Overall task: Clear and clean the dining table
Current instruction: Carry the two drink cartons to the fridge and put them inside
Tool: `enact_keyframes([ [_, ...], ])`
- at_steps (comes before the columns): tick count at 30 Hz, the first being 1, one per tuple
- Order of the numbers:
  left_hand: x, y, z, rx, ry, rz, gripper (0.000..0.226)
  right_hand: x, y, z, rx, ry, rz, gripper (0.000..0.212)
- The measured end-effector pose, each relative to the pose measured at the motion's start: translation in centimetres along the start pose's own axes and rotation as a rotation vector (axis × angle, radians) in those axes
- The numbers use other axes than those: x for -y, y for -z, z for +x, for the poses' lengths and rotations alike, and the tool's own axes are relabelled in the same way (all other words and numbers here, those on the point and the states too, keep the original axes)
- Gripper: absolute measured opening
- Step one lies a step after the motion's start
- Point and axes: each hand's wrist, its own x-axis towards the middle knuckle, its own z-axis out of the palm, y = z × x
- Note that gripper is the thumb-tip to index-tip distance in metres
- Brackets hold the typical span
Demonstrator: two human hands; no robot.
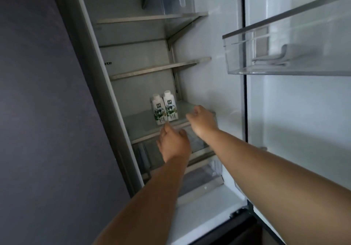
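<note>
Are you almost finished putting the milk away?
Nearly. Two milk cartons already stand side by side on a fridge shelf. The left hand and right hand hover near them, holding nothing. The fridge door is open. The dining table isn't in view.

Two white milk cartons, the left carton and the right carton, stand side by side and touching on one glass shelf inside one open refrigerator. Three shelves are visible in all, counting the upper shelf and the middle shelf. One clear door bin holds one folded pale item. Two bare hands, left hand and right hand, reach in.
</note>
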Motion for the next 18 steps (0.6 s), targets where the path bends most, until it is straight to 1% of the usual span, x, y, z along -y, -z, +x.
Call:
enact_keyframes([
  [3,-0.6,0.6,-2.4,0.099,0.091,-0.125,0.058,-0.2,1.0,-3.3,0.014,-0.025,0.017,0.048],
  [6,-1.5,1.3,-4.6,0.189,0.121,-0.17,0.049,-1.1,1.9,-6.0,0.032,-0.055,0.024,0.044],
  [10,-2.7,1.7,-7.3,0.231,0.11,-0.261,0.047,-1.8,3.1,-8.6,0.01,-0.061,0.008,0.044],
  [14,-3.0,0.2,-10.0,0.237,0.138,-0.309,0.044,-2.8,4.5,-11.0,0.005,-0.052,-0.049,0.029],
  [18,-3.2,-1.7,-12.9,0.28,0.162,-0.286,0.043,-4.0,6.4,-13.6,0.005,-0.033,-0.078,0.033],
])
